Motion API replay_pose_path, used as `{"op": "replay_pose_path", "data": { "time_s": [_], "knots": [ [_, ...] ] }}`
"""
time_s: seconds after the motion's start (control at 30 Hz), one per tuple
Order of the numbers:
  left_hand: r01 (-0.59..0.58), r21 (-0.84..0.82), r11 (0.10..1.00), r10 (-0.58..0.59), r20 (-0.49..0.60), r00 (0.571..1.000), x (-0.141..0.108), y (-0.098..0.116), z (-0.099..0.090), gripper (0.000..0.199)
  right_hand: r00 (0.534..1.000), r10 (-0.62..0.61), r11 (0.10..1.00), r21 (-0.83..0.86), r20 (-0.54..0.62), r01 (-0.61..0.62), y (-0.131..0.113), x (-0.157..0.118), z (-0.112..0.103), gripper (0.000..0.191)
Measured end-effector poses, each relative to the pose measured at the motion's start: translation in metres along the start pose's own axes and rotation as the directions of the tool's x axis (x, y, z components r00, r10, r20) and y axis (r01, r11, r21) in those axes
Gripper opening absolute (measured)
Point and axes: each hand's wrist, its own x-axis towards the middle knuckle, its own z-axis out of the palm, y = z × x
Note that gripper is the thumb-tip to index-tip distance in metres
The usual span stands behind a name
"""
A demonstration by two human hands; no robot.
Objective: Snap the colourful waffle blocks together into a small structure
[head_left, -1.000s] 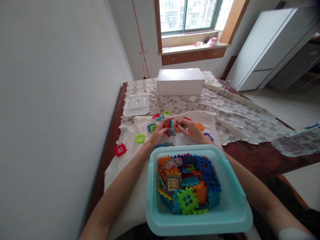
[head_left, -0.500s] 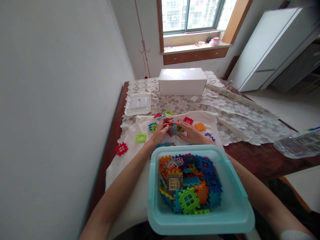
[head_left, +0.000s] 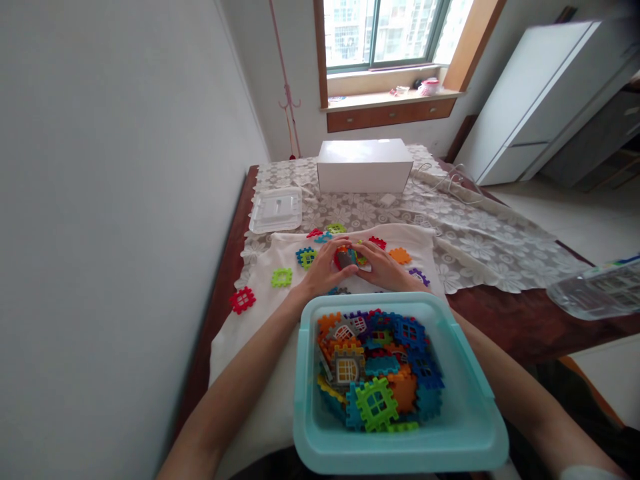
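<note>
On the table (head_left: 505,310), a white cloth (head_left: 267,303) over a floral tablecloth (head_left: 470,247) carries plastic pieces (head_left: 400,256).

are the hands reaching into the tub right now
No, the left hand and right hand are beyond the tub, around a gray toy piece over the white cloth.

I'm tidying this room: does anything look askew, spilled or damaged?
No spill or damage shows, but the tablecloth looks askew: its right side is rumpled and its edge slants, baring dark wood. One red piece sits apart, at the white cloth's left edge. The grey piece between the hands is too hidden to judge.
</note>
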Motion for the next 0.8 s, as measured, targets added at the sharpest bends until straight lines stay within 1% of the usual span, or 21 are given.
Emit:
{"op": "replay_pose_path", "data": {
  "time_s": [0.07,0.13,0.23,0.37,0.47,0.6,0.8],
  "knots": [
    [-0.07,0.102,0.992,0.07,0.005,0.998,0.001,0.002,0.002,0.066,1.0,-0.012,1.0,0.018,-0.001,0.012,0.002,0.0,0.001,0.064],
    [-0.098,0.125,0.987,0.097,0.016,0.995,0.001,0.002,0.003,0.065,1.0,-0.008,0.999,0.049,0.002,0.008,0.003,0.0,0.001,0.066],
    [-0.091,0.089,0.992,0.089,0.026,0.996,0.0,0.0,0.003,0.063,1.0,0.02,0.993,0.114,0.006,-0.021,0.003,0.0,0.0,0.068],
    [-0.055,-0.009,0.998,0.055,0.034,0.998,-0.002,-0.004,0.0,0.063,0.999,0.038,0.985,0.165,0.011,-0.039,0.006,0.0,-0.004,0.065],
    [-0.033,-0.052,0.998,0.036,0.054,0.998,-0.003,-0.007,-0.001,0.069,0.999,0.037,0.989,0.141,0.02,-0.039,0.009,-0.001,-0.008,0.062],
    [-0.022,-0.055,0.998,0.025,0.048,0.999,-0.003,-0.009,-0.002,0.075,0.998,0.042,0.997,0.064,0.037,-0.044,0.011,-0.001,-0.012,0.061],
    [0.023,-0.043,0.999,-0.019,0.087,0.996,0.0,-0.004,-0.008,0.074,0.997,0.026,0.999,-0.027,0.079,-0.024,0.005,0.002,-0.019,0.061]
  ]
}}
